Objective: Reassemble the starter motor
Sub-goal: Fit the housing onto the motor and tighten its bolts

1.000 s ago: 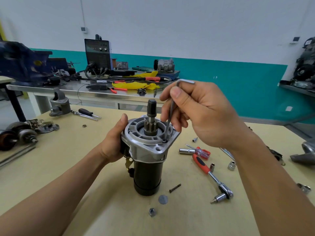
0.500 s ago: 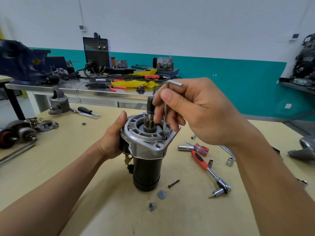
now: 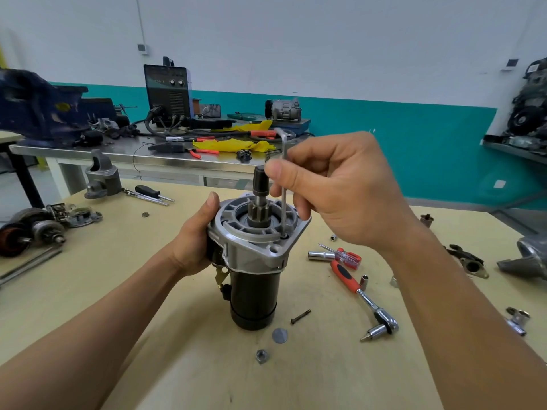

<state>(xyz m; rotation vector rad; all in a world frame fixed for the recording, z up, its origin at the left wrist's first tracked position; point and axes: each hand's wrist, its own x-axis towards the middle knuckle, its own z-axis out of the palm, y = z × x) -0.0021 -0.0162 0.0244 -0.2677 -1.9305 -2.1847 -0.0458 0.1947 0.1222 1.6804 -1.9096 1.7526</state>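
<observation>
The starter motor (image 3: 255, 294) stands upright on the wooden table (image 3: 183, 365), black body down, silver nose housing (image 3: 257, 247) and pinion shaft (image 3: 260, 199) up. My left hand (image 3: 195, 244) grips the housing's left side. My right hand (image 3: 334, 187) pinches an L-shaped hex key (image 3: 284, 184) between thumb and fingers. The key stands upright with its tip in a screw (image 3: 284, 236) on the housing's right flange and its short arm pointing left at the top.
A loose black screw (image 3: 300, 316), grey disc (image 3: 279, 335) and nut (image 3: 261, 355) lie by the motor's base. A red-handled ratchet (image 3: 361, 294), a small red screwdriver (image 3: 340, 255) and sockets lie to the right. Motor parts (image 3: 38, 226) sit at the left, a cluttered steel bench (image 3: 124, 152) behind.
My right hand has turned the hex key in the screw; its short arm swung from pointing right to pointing left. The motor and left hand stay put.
</observation>
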